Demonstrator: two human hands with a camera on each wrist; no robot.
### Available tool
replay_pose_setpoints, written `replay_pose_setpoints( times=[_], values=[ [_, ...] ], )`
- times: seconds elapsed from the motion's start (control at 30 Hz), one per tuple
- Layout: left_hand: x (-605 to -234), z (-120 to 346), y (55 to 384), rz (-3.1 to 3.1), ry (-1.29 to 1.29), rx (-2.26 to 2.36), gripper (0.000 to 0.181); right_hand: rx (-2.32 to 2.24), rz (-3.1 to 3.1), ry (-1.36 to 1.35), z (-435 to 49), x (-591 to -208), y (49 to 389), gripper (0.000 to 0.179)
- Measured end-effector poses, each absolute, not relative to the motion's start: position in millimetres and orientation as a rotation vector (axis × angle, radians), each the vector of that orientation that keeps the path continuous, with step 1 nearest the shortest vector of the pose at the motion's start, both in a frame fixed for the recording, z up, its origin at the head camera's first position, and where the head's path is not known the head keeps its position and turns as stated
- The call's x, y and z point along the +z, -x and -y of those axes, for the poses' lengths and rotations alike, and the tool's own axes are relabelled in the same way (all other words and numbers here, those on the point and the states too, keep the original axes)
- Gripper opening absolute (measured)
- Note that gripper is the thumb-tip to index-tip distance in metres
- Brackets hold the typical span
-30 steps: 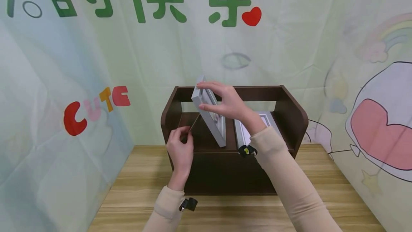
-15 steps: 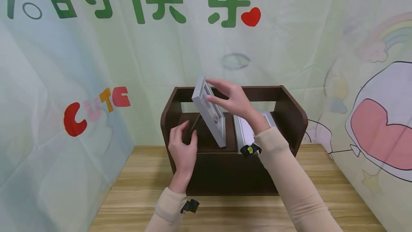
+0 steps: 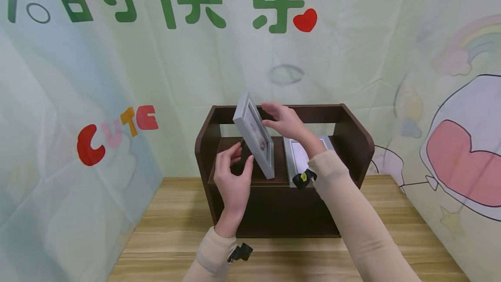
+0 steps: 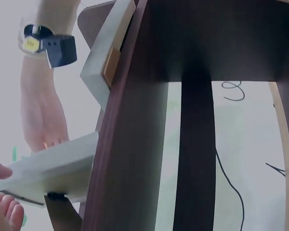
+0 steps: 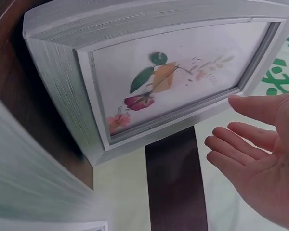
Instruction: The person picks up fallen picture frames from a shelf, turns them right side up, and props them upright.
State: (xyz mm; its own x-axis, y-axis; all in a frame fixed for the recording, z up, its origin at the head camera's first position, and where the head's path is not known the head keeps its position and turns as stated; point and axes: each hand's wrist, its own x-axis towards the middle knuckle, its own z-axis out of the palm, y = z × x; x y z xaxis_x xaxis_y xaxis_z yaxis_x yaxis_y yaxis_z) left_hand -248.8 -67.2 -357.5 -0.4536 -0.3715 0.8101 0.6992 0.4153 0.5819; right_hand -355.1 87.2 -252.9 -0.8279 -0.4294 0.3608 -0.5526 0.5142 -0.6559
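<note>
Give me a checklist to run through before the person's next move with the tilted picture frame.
1. Tilted picture frame leaning with its lower end on the brown shelf unit: ok.
2. Support leg swung out behind it: ok.
3. Leg's foot firmly planted: cannot tell, its end is hidden.
4. Right hand not gripping the frame: ok, fingers open in front of it.
5. Left hand fully clear of the frame: cannot tell, the fingers are close beside it.
6. Second frame apart from the tilted one: ok.
</note>
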Motion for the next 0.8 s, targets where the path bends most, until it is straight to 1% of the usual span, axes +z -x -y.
replay_pose_setpoints(
  times=[0.27,0.5,0.8],
  values=[
    [-355.1,55.2,246.7,1.635,0.282,-1.297,0.041,1.2,2.694,-0.819,-85.8,-256.6,363.2,0.052],
    [-358.1,47.4,249.2,1.678,0.277,-1.315,0.05,1.243,2.717,-0.829,-83.2,-260.1,366.0,0.052],
    [-360.6,44.3,254.2,1.719,0.258,-1.3,0.051,1.262,2.711,-0.878,-79.2,-262.7,367.8,0.053]
  ],
)
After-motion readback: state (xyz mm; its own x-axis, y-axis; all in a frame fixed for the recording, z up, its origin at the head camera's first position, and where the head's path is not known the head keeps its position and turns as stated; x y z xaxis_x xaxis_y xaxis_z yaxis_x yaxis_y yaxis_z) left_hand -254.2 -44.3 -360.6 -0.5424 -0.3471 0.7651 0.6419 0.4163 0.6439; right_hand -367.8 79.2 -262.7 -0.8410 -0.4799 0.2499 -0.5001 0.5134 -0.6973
